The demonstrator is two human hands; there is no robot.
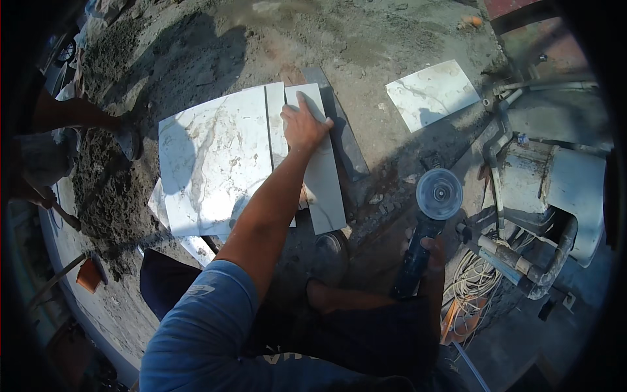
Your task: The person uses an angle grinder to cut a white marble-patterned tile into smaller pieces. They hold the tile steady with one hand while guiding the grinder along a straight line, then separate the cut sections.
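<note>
My left hand [302, 127] grips a narrow white marble-look tile strip [320, 189], index finger stretched along it and thumb at its right edge. Another white strip lies just left of it, against a large veined white tile [209, 157] that rests on other pieces. A dark grey board [349, 150] lies beside the strips. At lower right my right hand [428, 251] is closed around the body of an angle grinder [411, 258], whose pale round disc [439, 194] faces up.
Another person's leg [91, 111] and hand gripping a handle stand left by wet mortar [104, 183]. A loose tile [431, 95] lies upper right. Pipes [522, 261], a white metal housing [575, 196] and coiled cable [477, 274] crowd the right. An orange container [89, 276] sits lower left.
</note>
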